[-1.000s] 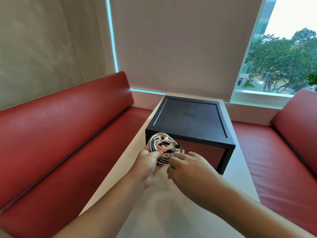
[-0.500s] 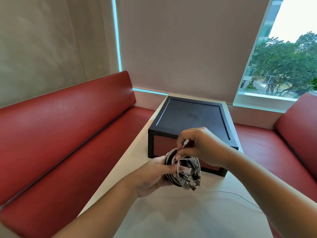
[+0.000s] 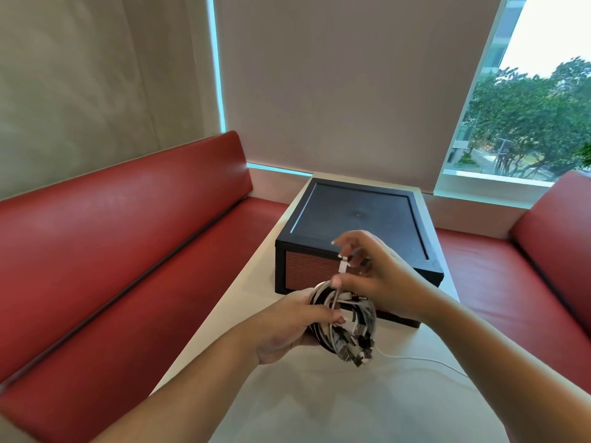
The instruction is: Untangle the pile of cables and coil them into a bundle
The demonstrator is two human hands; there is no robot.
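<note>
In front of the black box (image 3: pixel 358 225), I see my left hand (image 3: pixel 287 327) gripping the cable bundle (image 3: pixel 348 324) from its left side, over the worktop (image 3: pixel 319 398). Above the bundle, my right hand (image 3: pixel 380 276) pinches a white plug end (image 3: pixel 343 265) upright against the box's front. One thin white cable (image 3: pixel 425 359) trails rightward across the worktop.

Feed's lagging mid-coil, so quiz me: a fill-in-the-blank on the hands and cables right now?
While the left hand grips the coiled bundle of black and white cables, the right hand pinches a small white plug ____ it.
A thin white cable trails over the white table toward the ____.
The padded benches are ____.
Missing: above; right; red.
</note>
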